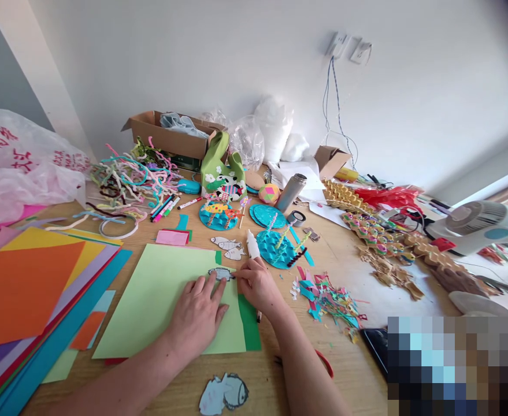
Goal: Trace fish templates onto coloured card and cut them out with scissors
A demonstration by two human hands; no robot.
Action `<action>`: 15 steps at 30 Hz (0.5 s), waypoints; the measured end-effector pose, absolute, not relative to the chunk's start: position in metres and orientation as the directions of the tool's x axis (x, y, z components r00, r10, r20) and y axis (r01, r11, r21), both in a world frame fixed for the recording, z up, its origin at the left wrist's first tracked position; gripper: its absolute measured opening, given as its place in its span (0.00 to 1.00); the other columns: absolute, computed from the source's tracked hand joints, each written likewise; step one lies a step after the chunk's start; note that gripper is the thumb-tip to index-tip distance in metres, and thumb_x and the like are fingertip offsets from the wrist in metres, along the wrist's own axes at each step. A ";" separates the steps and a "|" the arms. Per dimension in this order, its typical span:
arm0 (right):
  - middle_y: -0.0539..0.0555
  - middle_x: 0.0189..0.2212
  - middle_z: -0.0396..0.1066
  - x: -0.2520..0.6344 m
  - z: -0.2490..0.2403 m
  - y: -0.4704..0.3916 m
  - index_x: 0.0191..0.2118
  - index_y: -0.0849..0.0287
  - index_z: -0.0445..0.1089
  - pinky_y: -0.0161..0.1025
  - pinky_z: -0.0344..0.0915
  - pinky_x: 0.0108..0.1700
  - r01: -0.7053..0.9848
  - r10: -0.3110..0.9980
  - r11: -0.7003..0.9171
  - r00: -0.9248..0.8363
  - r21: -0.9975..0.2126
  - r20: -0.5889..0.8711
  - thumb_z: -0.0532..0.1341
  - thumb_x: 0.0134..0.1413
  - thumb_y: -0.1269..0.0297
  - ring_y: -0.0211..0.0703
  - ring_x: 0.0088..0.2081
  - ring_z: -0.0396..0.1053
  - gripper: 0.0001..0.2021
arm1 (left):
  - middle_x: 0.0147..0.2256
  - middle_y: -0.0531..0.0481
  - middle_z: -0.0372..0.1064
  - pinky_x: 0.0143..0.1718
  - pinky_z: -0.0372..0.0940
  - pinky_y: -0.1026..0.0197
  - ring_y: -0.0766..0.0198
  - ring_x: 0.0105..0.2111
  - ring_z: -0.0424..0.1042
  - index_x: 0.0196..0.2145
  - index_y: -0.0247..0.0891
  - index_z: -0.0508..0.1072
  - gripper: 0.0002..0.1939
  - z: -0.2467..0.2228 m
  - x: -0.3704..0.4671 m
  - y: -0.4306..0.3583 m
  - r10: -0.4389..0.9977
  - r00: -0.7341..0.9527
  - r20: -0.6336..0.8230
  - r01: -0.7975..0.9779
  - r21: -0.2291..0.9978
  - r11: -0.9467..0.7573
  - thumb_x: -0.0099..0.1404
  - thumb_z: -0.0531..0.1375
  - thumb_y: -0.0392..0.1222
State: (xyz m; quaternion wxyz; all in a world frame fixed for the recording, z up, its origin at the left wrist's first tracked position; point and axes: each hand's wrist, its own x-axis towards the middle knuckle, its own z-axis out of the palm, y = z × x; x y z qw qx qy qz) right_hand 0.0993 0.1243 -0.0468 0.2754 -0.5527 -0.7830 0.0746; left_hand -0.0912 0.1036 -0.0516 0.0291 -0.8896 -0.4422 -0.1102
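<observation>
A small grey-white paper cutout with a dark outline lies on a light green sheet. My left hand rests flat on this sheet, fingers stretched, two fingertips pressing the cutout. At the cutout's right end, my right hand has its fingers curled together; what they hold, if anything, is hidden. Just beyond its knuckles is a white tube, partly covered. Fish-shaped paper cutouts lie past the sheet, and more fish cutouts are at the near edge. Darker green paper shows beneath the light green sheet.
Coloured paper is stacked at left. Behind are pipe cleaners, markers, blue decorated discs and a steel flask. To the right lie paper scraps, red-handled scissors and a white fan.
</observation>
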 end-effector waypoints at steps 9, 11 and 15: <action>0.57 0.30 0.70 0.099 -0.047 0.124 0.37 0.58 0.80 0.43 0.66 0.40 0.819 0.903 0.382 -0.230 -0.429 0.363 0.57 0.53 0.80 0.48 0.37 0.63 0.16 | 0.58 0.41 0.63 0.46 0.60 0.48 0.51 0.48 0.64 0.59 0.39 0.65 0.23 -0.052 -0.093 0.104 0.782 0.589 0.203 0.792 0.044 -0.608 0.70 0.50 0.48; 0.57 0.30 0.70 0.100 -0.046 0.124 0.37 0.58 0.80 0.42 0.66 0.40 0.822 0.900 0.377 -0.216 -0.427 0.378 0.57 0.53 0.80 0.47 0.37 0.63 0.16 | 0.58 0.41 0.63 0.46 0.60 0.48 0.51 0.48 0.64 0.59 0.39 0.65 0.23 -0.053 -0.092 0.105 0.783 0.587 0.204 0.794 0.043 -0.607 0.70 0.50 0.48; 0.57 0.30 0.70 0.102 -0.046 0.125 0.38 0.60 0.79 0.43 0.66 0.41 0.842 0.913 0.341 -0.189 -0.418 0.362 0.60 0.55 0.76 0.48 0.38 0.63 0.11 | 0.58 0.41 0.63 0.45 0.60 0.49 0.51 0.47 0.64 0.59 0.40 0.65 0.23 -0.055 -0.092 0.105 0.779 0.586 0.223 0.793 0.044 -0.608 0.70 0.51 0.48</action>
